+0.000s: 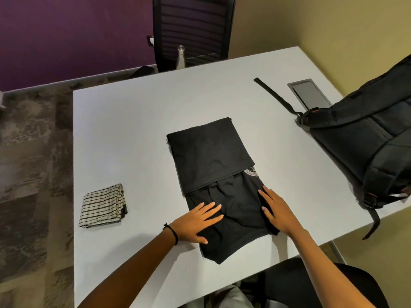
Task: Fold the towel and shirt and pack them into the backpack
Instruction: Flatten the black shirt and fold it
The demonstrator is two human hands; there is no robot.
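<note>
Nearest, at 6 o'clock, the person's two forearms reach onto the white bench (133, 130). Left grip (198, 223) and right grip (275, 212) both lie wide and flat, fingers straight, pressing the near end of the black shirt (213, 156) and clasping nothing. That shirt sits at the bench's centre as a long narrow strip. Its far part is doubled back toward the person, and the edge of that layer crosses just beyond the fingertips. Striped towel (102, 205) lies folded at 9 o'clock, well apart from the shirt. Black backpack (367, 147) lies at 3 o'clock on the bench's right edge; whether its zip is open I cannot tell. By my judgement the towel is done and the shirt fold is the step in hand. The next move calls for pinching the near corners, bringing them over the far layer and smoothing flat before any packing.
</note>
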